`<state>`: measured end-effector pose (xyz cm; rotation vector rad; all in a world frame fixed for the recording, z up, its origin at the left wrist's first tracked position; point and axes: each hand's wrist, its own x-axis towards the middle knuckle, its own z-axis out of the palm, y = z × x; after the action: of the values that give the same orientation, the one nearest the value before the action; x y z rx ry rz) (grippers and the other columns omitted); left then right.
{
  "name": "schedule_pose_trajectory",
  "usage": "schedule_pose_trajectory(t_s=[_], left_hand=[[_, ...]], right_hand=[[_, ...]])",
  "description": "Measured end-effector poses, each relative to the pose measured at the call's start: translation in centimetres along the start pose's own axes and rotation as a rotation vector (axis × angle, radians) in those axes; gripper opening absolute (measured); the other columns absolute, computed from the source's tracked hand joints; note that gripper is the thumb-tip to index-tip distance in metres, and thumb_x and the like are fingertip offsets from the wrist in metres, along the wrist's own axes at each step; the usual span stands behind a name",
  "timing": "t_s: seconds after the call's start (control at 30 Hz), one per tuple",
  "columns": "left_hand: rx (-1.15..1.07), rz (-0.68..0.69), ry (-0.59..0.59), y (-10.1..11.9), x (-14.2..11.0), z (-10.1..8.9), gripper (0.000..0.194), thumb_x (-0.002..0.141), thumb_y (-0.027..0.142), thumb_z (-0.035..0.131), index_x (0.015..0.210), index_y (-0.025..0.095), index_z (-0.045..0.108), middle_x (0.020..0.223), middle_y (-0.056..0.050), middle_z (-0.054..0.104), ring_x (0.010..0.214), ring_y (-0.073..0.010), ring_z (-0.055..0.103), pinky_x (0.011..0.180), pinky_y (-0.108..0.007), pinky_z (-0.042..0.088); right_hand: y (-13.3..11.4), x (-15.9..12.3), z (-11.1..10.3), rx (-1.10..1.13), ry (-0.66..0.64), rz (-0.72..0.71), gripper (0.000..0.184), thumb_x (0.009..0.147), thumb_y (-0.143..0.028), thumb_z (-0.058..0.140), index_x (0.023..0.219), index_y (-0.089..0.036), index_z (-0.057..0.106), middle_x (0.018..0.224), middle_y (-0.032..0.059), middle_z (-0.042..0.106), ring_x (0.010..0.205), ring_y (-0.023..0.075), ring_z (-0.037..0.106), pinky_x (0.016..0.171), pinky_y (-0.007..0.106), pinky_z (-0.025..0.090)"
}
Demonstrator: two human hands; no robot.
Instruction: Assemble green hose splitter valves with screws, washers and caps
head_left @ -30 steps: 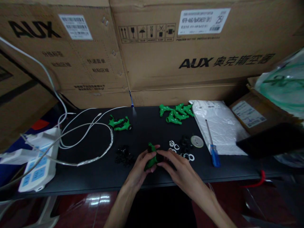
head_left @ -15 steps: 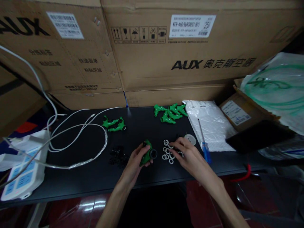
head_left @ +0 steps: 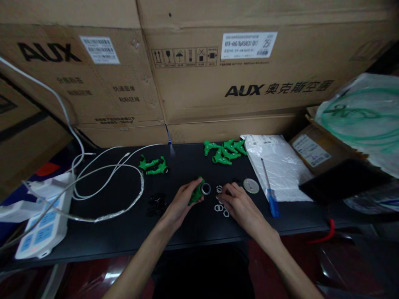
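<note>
My left hand is closed around a green branched plastic fitting, whose round opening with a grey rim points toward my right hand. My right hand is over a small group of white rings, fingertips drawn together in a pinch. Whatever is between those fingertips is hidden by the hand. Left of my left hand lies a pile of small black parts. Two more green fittings are behind that pile, and several others lie at the back of the black table.
Right of the rings are a pale round disc, a blue-handled screwdriver and a white padded bag. White cables and a power strip occupy the left. Large cardboard boxes stand behind; an open carton sits at right.
The fitting in my left hand has turned slightly, its opening facing more upward. My right hand's fingers have closed over the rings, covering some. The camera view has shifted a little.
</note>
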<state>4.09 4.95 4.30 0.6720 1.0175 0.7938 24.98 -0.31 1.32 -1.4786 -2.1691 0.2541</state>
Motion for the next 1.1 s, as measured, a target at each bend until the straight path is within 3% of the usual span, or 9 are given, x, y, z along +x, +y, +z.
schedule_pose_trajectory(t_s=[0.2, 0.4, 0.63, 0.87, 1.1], left_hand=[[0.068, 0.054, 0.022, 1.0, 1.2, 0.1, 0.047, 0.082, 0.045, 0.078, 0.118, 0.017, 0.069, 0.095, -0.005, 0.071, 0.067, -0.012, 0.064, 0.071, -0.027, 0.051], [0.15, 0.022, -0.012, 2.2, 1.6, 0.5, 0.047, 0.086, 0.043, 0.075, 0.124, 0.017, 0.063, 0.088, -0.003, 0.071, 0.06, -0.0127, 0.067, 0.064, -0.026, 0.051], [0.203, 0.026, -0.052, 2.7, 2.1, -0.2, 0.052, 0.083, 0.05, 0.077, 0.122, 0.017, 0.065, 0.089, -0.003, 0.069, 0.057, -0.0113, 0.065, 0.057, -0.024, 0.048], [0.259, 0.014, -0.07, 1.9, 3.5, -1.1, 0.06, 0.083, 0.053, 0.075, 0.128, 0.016, 0.061, 0.086, -0.003, 0.07, 0.054, -0.0123, 0.064, 0.053, -0.024, 0.046], [0.231, 0.063, -0.024, 2.5, 3.1, -1.3, 0.065, 0.079, 0.054, 0.078, 0.131, 0.018, 0.062, 0.086, -0.002, 0.069, 0.058, -0.0122, 0.061, 0.055, -0.024, 0.045]], right_hand=[[-1.5, 1.2, -1.0, 0.207, 0.268, 0.007, 0.014, 0.099, -0.018, 0.059, 0.102, -0.019, 0.073, 0.103, 0.0077, 0.073, 0.093, 0.019, 0.072, 0.084, 0.033, 0.06], [-4.0, 3.0, -1.3, 0.307, 0.458, -0.061, 0.017, 0.099, -0.014, 0.059, 0.107, -0.02, 0.072, 0.109, 0.0081, 0.074, 0.1, 0.0184, 0.073, 0.089, 0.032, 0.062], [-3.9, 3.5, 0.3, 0.246, 0.484, -0.139, 0.025, 0.097, -0.01, 0.059, 0.116, -0.02, 0.072, 0.11, 0.0105, 0.072, 0.1, 0.0205, 0.072, 0.087, 0.035, 0.063], [-3.1, 4.0, 1.6, 0.255, 0.397, -0.081, 0.023, 0.1, -0.013, 0.055, 0.118, -0.02, 0.068, 0.118, 0.0127, 0.066, 0.108, 0.0201, 0.069, 0.091, 0.034, 0.063], [-2.9, 4.5, 1.7, 0.245, 0.274, -0.093, 0.027, 0.1, -0.018, 0.054, 0.125, -0.024, 0.063, 0.125, 0.0121, 0.062, 0.113, 0.0222, 0.068, 0.097, 0.037, 0.061]])
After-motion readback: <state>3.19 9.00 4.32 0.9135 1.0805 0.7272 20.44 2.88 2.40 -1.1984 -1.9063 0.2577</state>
